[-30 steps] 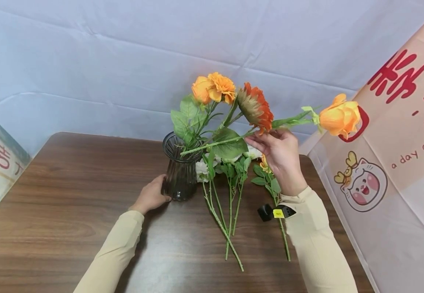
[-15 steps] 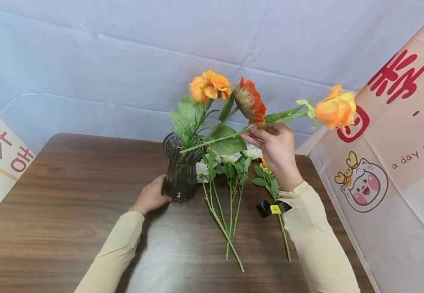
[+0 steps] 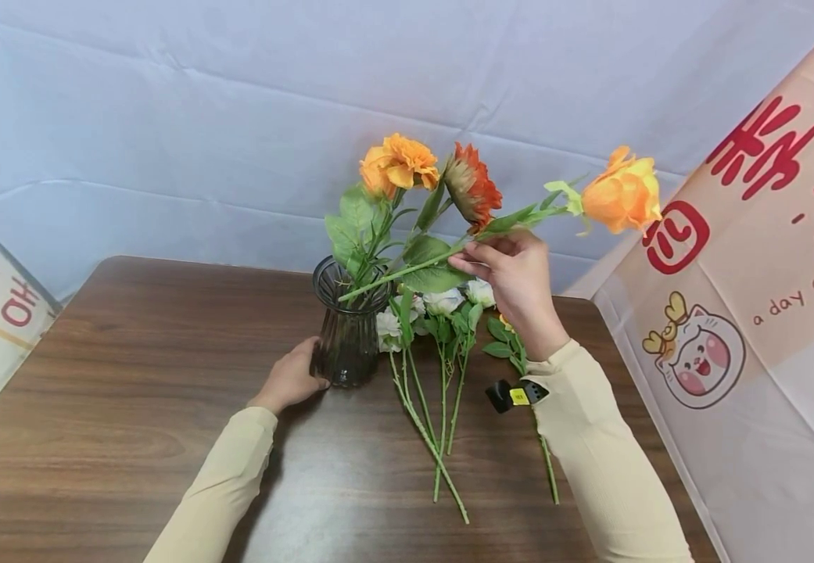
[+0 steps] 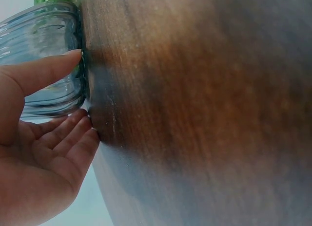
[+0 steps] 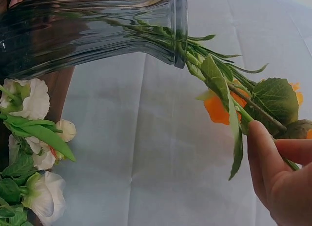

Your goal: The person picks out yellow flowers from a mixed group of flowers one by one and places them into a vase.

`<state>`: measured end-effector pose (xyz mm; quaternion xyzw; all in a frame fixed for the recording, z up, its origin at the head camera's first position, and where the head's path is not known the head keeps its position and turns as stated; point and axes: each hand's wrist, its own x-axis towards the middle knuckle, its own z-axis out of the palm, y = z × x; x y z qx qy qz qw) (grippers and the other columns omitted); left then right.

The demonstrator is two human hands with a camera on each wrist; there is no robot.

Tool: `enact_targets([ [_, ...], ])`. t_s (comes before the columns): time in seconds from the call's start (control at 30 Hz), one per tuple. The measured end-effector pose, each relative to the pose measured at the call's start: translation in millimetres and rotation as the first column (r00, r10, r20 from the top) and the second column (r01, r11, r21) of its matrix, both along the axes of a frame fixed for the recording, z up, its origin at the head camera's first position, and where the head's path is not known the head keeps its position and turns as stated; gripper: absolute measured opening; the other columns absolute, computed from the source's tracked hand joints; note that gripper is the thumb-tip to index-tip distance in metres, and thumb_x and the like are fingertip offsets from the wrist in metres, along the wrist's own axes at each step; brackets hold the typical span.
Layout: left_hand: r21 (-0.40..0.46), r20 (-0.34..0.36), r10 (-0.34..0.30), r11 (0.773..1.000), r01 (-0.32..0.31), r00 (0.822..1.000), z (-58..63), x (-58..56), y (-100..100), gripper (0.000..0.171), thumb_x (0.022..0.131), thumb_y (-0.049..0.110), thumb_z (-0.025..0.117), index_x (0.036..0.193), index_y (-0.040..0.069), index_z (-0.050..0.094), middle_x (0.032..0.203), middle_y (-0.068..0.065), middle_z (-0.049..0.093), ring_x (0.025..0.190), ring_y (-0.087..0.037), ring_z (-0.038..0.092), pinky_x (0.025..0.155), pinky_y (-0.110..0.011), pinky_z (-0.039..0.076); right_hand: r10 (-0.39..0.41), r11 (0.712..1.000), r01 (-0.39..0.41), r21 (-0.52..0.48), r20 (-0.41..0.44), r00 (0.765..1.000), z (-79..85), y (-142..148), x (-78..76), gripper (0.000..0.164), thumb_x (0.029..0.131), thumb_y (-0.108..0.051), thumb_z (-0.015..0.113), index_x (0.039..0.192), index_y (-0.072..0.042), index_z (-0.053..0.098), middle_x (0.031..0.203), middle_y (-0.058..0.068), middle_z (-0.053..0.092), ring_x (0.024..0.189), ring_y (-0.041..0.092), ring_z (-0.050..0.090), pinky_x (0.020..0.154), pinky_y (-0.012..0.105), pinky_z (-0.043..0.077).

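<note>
In the head view a dark, ribbed glass vase (image 3: 347, 344) stands upright on the table. My left hand (image 3: 292, 377) holds it low down, the thumb on one side of the base and the fingers on the other. Two orange flowers (image 3: 399, 166) and a red-orange flower (image 3: 473, 188) stand in the vase. My right hand (image 3: 515, 274) pinches the stem of a yellow-orange rose (image 3: 621, 191), which slants with its bloom up to the right. Its cut end lies at the vase mouth; whether it is inside I cannot tell. Leaves hide part of the stem in the right wrist view.
Several white flowers (image 3: 443, 302) lie right of the vase, their green stems (image 3: 442, 422) pointing to the front of the wooden table (image 3: 132, 407). Another stem (image 3: 550, 469) lies under the right forearm. Pale cloth (image 3: 238, 141) hangs behind, and a printed cloth (image 3: 758, 313) hangs at right.
My right hand has moved left and slightly up, taking the rose along. The flowers in the vase have shifted a little left. My left hand and the vase stay in place.
</note>
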<state>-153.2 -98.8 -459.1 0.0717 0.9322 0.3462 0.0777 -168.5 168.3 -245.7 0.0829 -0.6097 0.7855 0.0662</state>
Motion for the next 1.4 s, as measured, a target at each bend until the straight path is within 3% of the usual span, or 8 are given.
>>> enact_targets([
  [0.27,-0.011,-0.013,-0.004,1.000,0.004,1.000,-1.0,-0.6,0,0.077,0.072,0.013,0.074,0.134,-0.007,0.034,0.131,-0.025,0.044,0.115,-0.041,0.045,0.095,-0.053,0.036,0.030,0.998,-0.031,0.050,0.017,0.999,-1.6,-5,-2.2,0.006,0.083,0.018,0.050,0.085,0.013,0.051,0.070,0.017,0.058,0.069,0.027,0.065,0.075,0.042,0.052],
  [0.53,-0.005,-0.010,-0.006,1.000,0.006,1.000,-0.4,-0.8,0,0.076,0.072,0.013,0.074,0.134,-0.006,0.034,0.130,-0.024,0.045,0.114,-0.041,0.046,0.094,-0.053,0.036,0.053,0.993,-0.054,0.105,0.014,0.998,-4.4,-11,-3.8,0.018,0.084,0.017,0.049,0.101,0.015,0.049,0.075,0.019,0.057,0.069,0.028,0.066,0.075,0.041,0.052],
  [1.1,-0.009,-0.009,-0.011,1.000,0.011,1.000,0.8,0.4,0,0.076,0.072,0.012,0.074,0.134,-0.007,0.034,0.131,-0.024,0.044,0.114,-0.042,0.046,0.094,-0.053,0.036,0.071,0.975,-0.091,0.200,0.108,0.992,-6.1,-30,-7.3,0.016,0.084,0.014,0.051,0.100,0.013,0.051,0.081,0.018,0.058,0.069,0.024,0.064,0.075,0.038,0.053],
  [1.4,-0.003,-0.048,-0.013,1.000,0.013,0.999,0.9,1.4,0,0.073,0.069,0.013,0.075,0.130,-0.005,0.039,0.125,-0.023,0.050,0.109,-0.042,0.049,0.092,-0.054,0.037,0.091,0.945,-0.123,0.302,0.117,0.989,-11.5,-35,-10.8,0.016,0.087,0.008,0.052,0.100,0.017,0.054,0.081,0.019,0.060,0.072,0.023,0.064,0.075,0.037,0.053],
])
